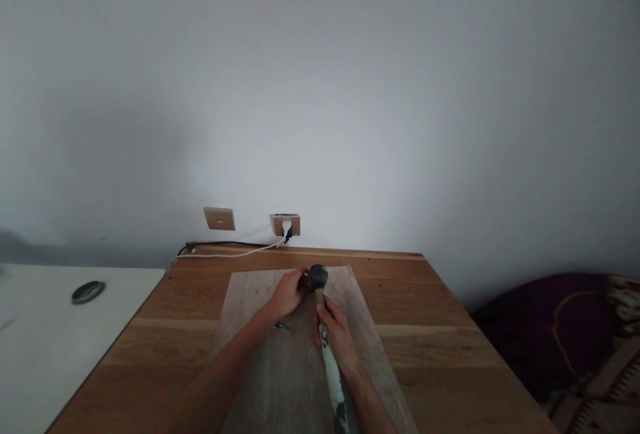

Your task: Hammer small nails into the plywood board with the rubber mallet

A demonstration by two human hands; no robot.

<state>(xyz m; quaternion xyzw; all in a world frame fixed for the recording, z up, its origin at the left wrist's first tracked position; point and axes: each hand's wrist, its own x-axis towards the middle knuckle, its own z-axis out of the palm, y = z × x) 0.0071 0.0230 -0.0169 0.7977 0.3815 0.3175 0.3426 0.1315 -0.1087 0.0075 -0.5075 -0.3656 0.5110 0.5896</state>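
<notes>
My right hand (pixel 336 331) is wrapped around the upper handle of a hammer (pixel 331 367), close below its dark, rounded head. The handle is pale, with dark worn patches, and slants down toward me. My left hand (pixel 290 293) is closed at the left side of the hammer head, its fingertips against or just beside it. Whatever those fingers pinch is hidden by the head. Under both hands lies a greyish wooden board (pixel 280 381). A few small, thin metal pieces (pixel 283 326), perhaps nails, rest on the board by my left wrist.
The board lies on a brown wooden table (pixel 425 347) against a pale wall. White and black cables (pixel 235 255) run along the back edge to a wall socket (pixel 293 225). At left, a white surface (pixel 45 347) holds a dark oval object (pixel 89 292). Purple fabric (pixel 540 321) is at right.
</notes>
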